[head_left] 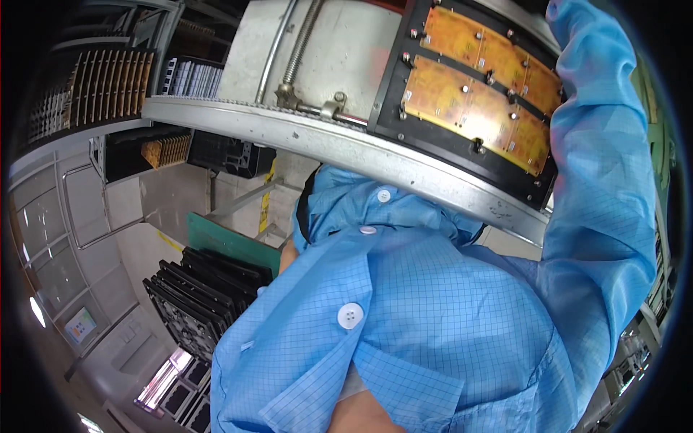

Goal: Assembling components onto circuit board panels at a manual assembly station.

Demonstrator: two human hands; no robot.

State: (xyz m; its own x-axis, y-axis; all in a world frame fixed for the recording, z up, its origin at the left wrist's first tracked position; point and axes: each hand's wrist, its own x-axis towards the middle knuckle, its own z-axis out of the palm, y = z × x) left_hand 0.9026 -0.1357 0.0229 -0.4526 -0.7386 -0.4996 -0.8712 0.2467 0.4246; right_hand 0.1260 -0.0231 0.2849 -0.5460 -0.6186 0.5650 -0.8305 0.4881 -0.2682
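Observation:
My right arm, in a blue checked sleeve (pixel 599 144), reaches up along the right side to the top edge. The hand at its end is out of the picture. Beside that sleeve lies a black fixture plate (pixel 393 119), tilted in view, carrying two rows of amber circuit panels (pixel 437 94) held by small metal pins. The sleeve covers part of the fixture's right edge. My left hand does not show; a small strip of skin is visible by the green board (pixel 231 242), and I cannot tell what part it is.
A metal conveyor rail (pixel 289 128) runs across in front of my body, beside a rod with a spring (pixel 302 47). Slotted racks holding amber boards (pixel 108 86) stand at the upper left. Several black trays (pixel 191 285) are stacked upright at the left.

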